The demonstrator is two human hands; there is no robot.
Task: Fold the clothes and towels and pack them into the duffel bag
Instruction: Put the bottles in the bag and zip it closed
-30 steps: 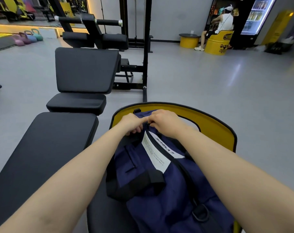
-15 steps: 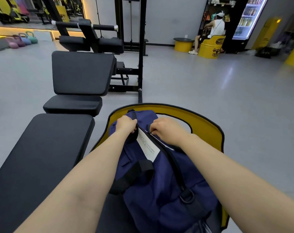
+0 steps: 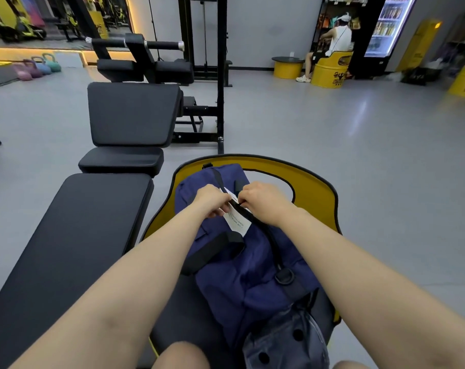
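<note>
Both arms reach forward — left hand (image 3: 210,200) and right hand (image 3: 263,200) curled, nearly touching.

There was one navy duffel bag (image 3: 242,265) on one yellow-backed chair (image 3: 313,190), with one white tag (image 3: 238,222) on the bag. Two hands worked at its top, the left hand (image 3: 210,201) and the right hand (image 3: 263,201). Four kettlebells (image 3: 38,67) stood far left; one person (image 3: 332,46) sat far right.
</note>
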